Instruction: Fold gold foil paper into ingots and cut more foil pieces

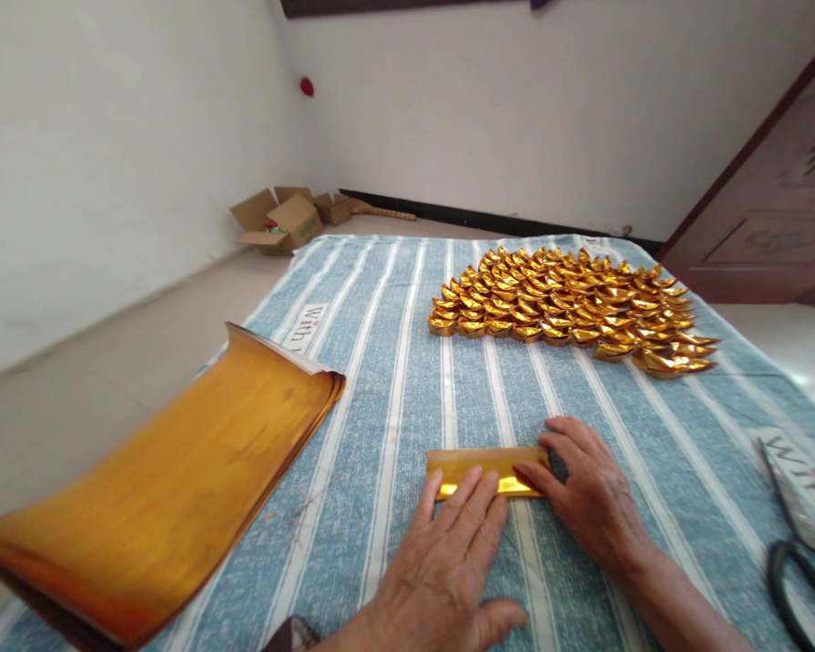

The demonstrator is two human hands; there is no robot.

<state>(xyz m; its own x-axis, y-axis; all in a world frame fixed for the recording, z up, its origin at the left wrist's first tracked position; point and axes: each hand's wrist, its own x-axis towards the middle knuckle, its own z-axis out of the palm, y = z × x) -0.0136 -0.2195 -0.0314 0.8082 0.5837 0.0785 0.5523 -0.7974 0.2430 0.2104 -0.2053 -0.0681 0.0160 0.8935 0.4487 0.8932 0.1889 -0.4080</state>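
Observation:
A folded strip of gold paper (475,464) lies on the blue striped cloth (380,362) in front of me. My left hand (441,561) rests flat with fingers stretched out, its fingertips on the strip's near edge. My right hand (584,493) presses its fingers on the strip's right end, fingers extended and apart. A large stack of gold paper sheets (169,489) lies to the left, its far edge curling up. Several rows of folded gold paper ingots (570,303) cover the far right part of the cloth.
Black-handled scissors (798,543) lie at the right edge of the cloth. Open cardboard boxes (278,220) sit on the floor by the far wall. A dark wooden door (774,208) stands at the right.

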